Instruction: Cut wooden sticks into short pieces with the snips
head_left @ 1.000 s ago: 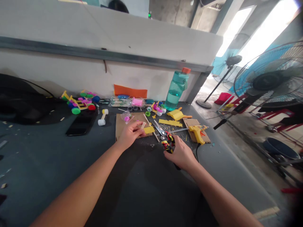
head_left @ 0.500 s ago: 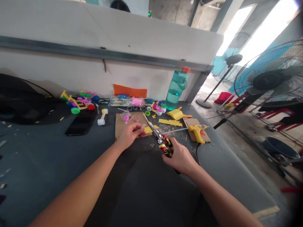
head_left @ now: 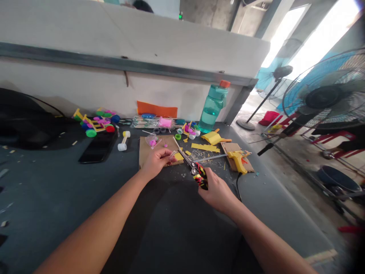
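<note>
One bare right hand (head_left: 216, 189), curled tight, grips metal scissors (head_left: 194, 169) with black, red and yellow handles, blades pointing away from it. Nearly closed, the bare left hand (head_left: 156, 163) pinches short, thin, pale sticks (head_left: 172, 153) over a flat brown cardboard sheet (head_left: 145, 153); a yellow plastic glue gun (head_left: 238, 161) lies to the right hand's right.

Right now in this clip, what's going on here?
At a dark table, a person's left hand pinches small pale sticks over a cardboard sheet, while the right hand holds scissors. A yellow piece lies beside the left hand. To the right, a yellow glue gun rests on a smaller cardboard piece.
</note>
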{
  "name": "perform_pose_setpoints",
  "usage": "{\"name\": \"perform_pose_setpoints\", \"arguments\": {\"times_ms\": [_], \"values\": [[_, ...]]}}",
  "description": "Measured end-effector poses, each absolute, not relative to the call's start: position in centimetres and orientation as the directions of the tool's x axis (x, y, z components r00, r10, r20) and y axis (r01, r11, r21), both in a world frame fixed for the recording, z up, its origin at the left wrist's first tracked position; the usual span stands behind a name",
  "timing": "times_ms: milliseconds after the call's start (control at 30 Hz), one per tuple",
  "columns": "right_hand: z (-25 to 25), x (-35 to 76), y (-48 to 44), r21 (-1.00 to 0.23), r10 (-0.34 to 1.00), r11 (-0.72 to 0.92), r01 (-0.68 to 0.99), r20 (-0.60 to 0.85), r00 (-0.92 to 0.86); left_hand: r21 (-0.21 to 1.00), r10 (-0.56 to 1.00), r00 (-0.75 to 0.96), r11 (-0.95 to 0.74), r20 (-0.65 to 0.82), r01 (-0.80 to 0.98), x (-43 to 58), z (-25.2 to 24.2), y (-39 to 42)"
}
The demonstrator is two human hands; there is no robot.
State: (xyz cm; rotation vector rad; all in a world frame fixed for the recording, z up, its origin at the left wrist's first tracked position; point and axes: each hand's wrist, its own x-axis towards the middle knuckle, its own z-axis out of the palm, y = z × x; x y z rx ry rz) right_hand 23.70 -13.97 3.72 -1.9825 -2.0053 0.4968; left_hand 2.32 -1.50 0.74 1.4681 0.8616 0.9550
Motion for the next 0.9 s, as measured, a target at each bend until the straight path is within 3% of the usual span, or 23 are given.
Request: {"name": "perform_pose_setpoints", "arguments": {"times_ms": [600, 900], "values": [[3.91, 22.92, -14.03, -0.412, 0.998, 0.015, 0.911, -0.049, -0.039, 0.992, 0.903, 0.416, -0.128, 0.111, 0.015, 2.58, 1.05, -1.81], [4.14, 22.71, -14.29, -0.391, 0.996, 0.028, 0.920, -0.071, -0.061, 0.988, 0.917, 0.372, -0.113, 0.144, -0.104, 2.85, 0.66, -1.91]]}}
